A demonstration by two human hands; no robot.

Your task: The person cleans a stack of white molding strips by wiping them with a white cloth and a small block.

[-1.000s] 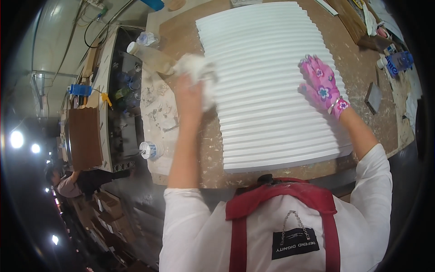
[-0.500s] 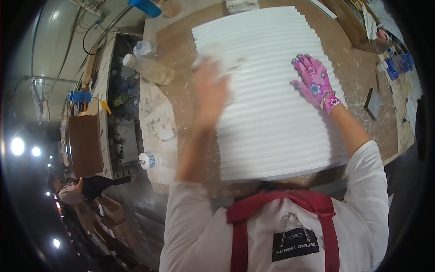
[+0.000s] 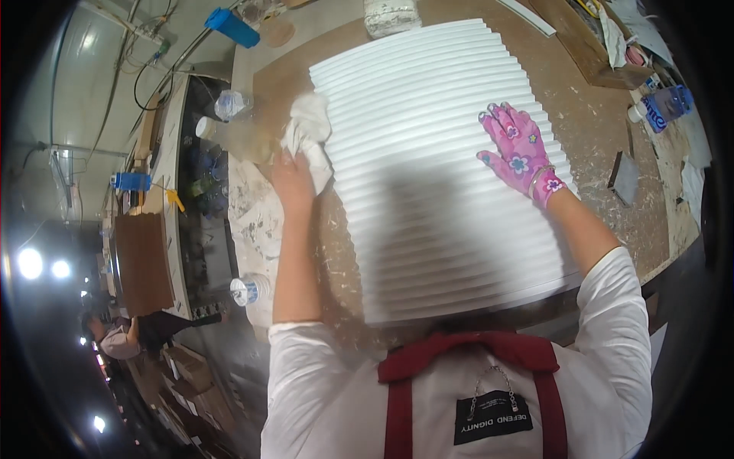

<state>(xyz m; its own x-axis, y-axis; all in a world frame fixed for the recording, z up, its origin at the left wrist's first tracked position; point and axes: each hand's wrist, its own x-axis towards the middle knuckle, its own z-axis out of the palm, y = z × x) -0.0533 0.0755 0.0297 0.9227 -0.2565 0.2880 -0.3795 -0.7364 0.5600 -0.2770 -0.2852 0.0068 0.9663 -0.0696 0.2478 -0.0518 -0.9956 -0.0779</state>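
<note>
A white panel with fine parallel ridges (image 3: 428, 99) lies on the brown work table. My bare left hand (image 3: 294, 180) is closed on a crumpled white cloth (image 3: 310, 130) just off the panel's left edge. Spread flat on the right part of the panel is my right hand (image 3: 520, 149), in a pink glove with a flower print; it holds nothing. A shadow falls across the panel's near half.
Left of my left hand lies a clear jug with a white cap (image 3: 206, 128), partly blurred. A small white tub (image 3: 246, 291) stands nearer me. Rightward are a grey block (image 3: 627, 177), a blue-labelled bottle (image 3: 664, 107) and a wooden box (image 3: 589, 46). A person (image 3: 118, 340) is at far left.
My left hand has moved left with the cloth, from over the panel to beside its edge. My right hand stays flat on the panel. The whole view has shifted slightly.
</note>
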